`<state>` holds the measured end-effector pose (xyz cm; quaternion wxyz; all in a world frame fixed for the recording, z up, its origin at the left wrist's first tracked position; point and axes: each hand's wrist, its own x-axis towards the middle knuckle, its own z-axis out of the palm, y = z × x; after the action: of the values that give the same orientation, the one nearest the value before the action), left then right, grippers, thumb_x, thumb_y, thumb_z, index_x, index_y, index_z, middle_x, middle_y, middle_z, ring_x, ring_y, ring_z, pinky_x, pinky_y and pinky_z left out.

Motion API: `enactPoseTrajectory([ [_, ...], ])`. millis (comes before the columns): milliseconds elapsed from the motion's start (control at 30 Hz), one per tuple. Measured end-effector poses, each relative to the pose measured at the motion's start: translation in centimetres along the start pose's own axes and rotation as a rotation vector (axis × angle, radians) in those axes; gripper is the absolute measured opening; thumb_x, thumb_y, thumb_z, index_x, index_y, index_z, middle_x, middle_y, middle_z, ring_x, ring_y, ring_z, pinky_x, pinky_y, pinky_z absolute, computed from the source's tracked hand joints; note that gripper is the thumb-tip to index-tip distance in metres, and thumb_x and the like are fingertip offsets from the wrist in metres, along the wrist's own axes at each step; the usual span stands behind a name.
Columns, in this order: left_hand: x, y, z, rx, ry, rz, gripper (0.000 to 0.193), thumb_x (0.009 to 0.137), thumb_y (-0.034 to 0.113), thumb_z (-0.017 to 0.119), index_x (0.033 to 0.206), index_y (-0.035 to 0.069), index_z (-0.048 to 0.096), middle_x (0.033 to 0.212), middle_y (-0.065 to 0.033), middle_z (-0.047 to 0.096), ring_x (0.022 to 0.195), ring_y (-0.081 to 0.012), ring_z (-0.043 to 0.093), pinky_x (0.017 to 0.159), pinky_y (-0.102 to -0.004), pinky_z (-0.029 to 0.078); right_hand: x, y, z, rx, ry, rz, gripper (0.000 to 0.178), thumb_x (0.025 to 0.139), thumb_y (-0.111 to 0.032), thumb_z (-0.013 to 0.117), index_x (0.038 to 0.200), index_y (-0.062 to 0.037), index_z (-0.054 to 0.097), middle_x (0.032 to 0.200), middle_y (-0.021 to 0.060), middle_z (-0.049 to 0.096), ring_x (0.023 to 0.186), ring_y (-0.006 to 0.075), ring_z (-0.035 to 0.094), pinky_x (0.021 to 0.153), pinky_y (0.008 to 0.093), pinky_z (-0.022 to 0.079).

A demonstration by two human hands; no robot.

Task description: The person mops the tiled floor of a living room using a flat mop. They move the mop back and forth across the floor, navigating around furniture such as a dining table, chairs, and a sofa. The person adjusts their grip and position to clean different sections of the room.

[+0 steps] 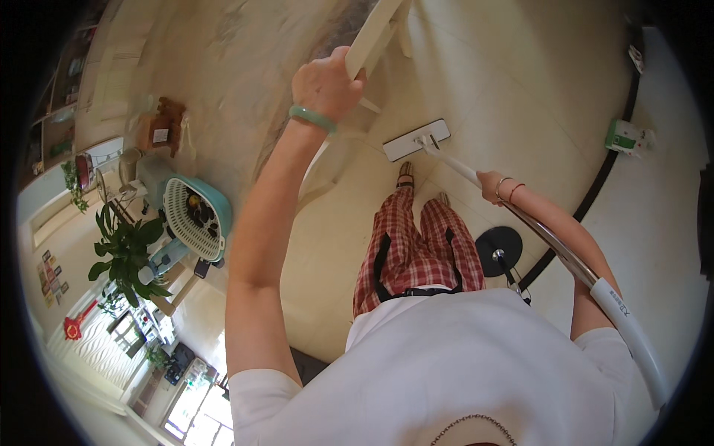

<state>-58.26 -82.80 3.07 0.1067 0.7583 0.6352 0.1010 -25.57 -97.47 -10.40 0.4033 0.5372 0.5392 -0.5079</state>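
Hands [326,83] w/ 1 mop [550,239], 1 chair [374,36]

White shirt [476,357], plain over the back and chest, with short loose sleeves [260,390]. Red-and-white checked trousers [424,256], wide in the leg, with a black strip [382,256] down each leg and a black band [428,292] at the waist. A smooth, pale green bangle [312,117] circles the left wrist; a thin metal bracelet [502,186] and a thin red band [515,192] circle the right. Dark chain [472,417] at the neck. Dark strappy sandal [405,175] on the left foot.
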Motion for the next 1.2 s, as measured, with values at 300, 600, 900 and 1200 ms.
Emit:
enactPoseTrajectory([
  [300, -0.7, 0.4, 0.6, -0.014, -0.029, -0.034, 0.038, 0.080, 0.036, 0.066, 0.109, 0.013, 0.060, 0.082, -0.0145, 0.067, 0.075, -0.0342, 0.064, 0.065, -0.0453, 0.050, -1.4, 4.2, 1.0, 0.403, 0.052, -0.101, 0.019, 0.083, -0.005, 0.053, 0.101, -0.0003, 0.049, 0.067, 0.0076, 0.055, 0.046, 0.0162, 0.054, 0.038, 0.0318, 0.046],
  [600, -4.3, 8.7, -2.3, -0.475, 0.305, 0.329, 0.083, 0.073, 0.041, 0.077, 0.138, 0.006, 0.039, 0.131, -0.0157, 0.050, 0.116, -0.0337, 0.050, 0.095, -0.0430, 0.044, 3.9, 8.5, -7.0, 1.161, -0.175, 0.017, 0.015, 0.088, -0.011, 0.057, 0.098, -0.0021, 0.051, 0.077, 0.0092, 0.059, 0.044, 0.0120, 0.053, 0.040, 0.0286, 0.048],
  [900, -13.5, 23.3, -3.4, -1.329, 0.346, 0.384, 0.049, 0.073, 0.012, 0.074, 0.119, 0.009, 0.057, 0.110, -0.0147, 0.061, 0.101, -0.0301, 0.060, 0.084, -0.0374, 0.049, 11.5, 2.4, -8.9, 1.802, -0.259, -0.211, 0.016, 0.089, -0.017, 0.056, 0.096, -0.0024, 0.053, 0.108, 0.0192, 0.059, 0.076, 0.0212, 0.063, 0.065, 0.0335, 0.056],
  [1200, -19.3, 10.0, 8.1, -1.231, 0.382, -0.236, 0.019, 0.087, 0.018, 0.067, 0.081, 0.002, 0.059, 0.065, 0.0003, 0.051, 0.063, -0.0095, 0.049, 0.061, -0.0259, 0.043, 9.2, -9.0, 0.5, 0.350, 0.743, -0.628, 0.019, 0.081, -0.019, 0.062, 0.096, -0.0078, 0.060, 0.104, 0.0135, 0.062, 0.096, 0.0304, 0.061, 0.081, 0.0386, 0.052],
])
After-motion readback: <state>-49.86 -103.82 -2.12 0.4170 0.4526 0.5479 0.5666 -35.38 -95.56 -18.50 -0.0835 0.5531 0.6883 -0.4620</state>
